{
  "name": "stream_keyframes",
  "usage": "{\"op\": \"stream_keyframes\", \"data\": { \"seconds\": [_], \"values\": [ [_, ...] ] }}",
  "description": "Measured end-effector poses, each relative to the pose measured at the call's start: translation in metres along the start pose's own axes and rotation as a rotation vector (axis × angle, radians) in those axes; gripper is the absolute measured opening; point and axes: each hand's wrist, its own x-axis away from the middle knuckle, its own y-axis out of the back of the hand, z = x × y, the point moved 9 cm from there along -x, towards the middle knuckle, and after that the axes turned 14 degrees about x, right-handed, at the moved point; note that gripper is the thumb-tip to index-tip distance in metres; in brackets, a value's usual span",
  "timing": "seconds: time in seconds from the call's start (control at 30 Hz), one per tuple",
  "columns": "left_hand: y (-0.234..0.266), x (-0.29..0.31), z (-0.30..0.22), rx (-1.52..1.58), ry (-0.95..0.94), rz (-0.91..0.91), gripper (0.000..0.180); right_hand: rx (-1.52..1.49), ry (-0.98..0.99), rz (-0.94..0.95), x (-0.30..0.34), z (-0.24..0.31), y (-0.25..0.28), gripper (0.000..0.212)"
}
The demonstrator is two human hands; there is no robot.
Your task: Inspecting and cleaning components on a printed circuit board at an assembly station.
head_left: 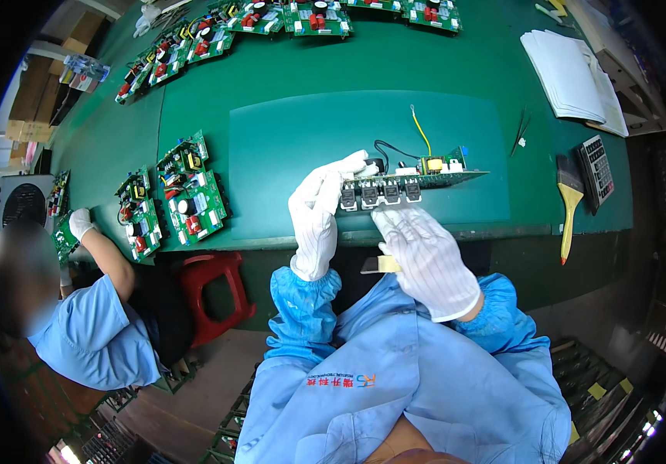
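Observation:
A green circuit board point(456, 179) is held tilted nearly edge-on above the mat. Along its near edge runs a row of black connectors point(391, 194), and a yellow wire point(421, 130) and a black wire rise from its top. Its left end is gripped by my left hand point(319, 203), in a white glove. My right hand point(427, 255), gloved too, is closed around a small tool point(387, 264) with a dark flat end and a pale yellow part; its exact kind is unclear. The right fingertips are just below the connectors; whether they touch is unclear.
More circuit boards point(194, 189) lie at the left, others along the far edge. To the right are a paintbrush point(569, 205), a calculator point(596, 172), cable ties point(520, 131) and papers point(568, 76). A co-worker point(101, 332) sits at the left by a red stool point(213, 298).

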Motion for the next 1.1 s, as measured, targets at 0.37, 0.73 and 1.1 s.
{"op": "stream_keyframes", "data": {
  "seconds": [0.37,0.73,1.1],
  "values": [
    [0.01,-0.005,0.006,-0.021,0.051,-0.014,0.047,-0.076,-0.078,0.155,-0.008,0.0,-0.017,0.041],
    [0.002,0.0,0.0,-0.013,0.085,0.023,0.046,-0.117,0.044,0.067,-0.013,0.024,-0.03,0.04],
    [-0.004,-0.01,0.022,0.061,0.137,0.17,0.049,-0.073,-0.478,0.095,0.049,-0.074,-0.007,0.028]
  ]
}}
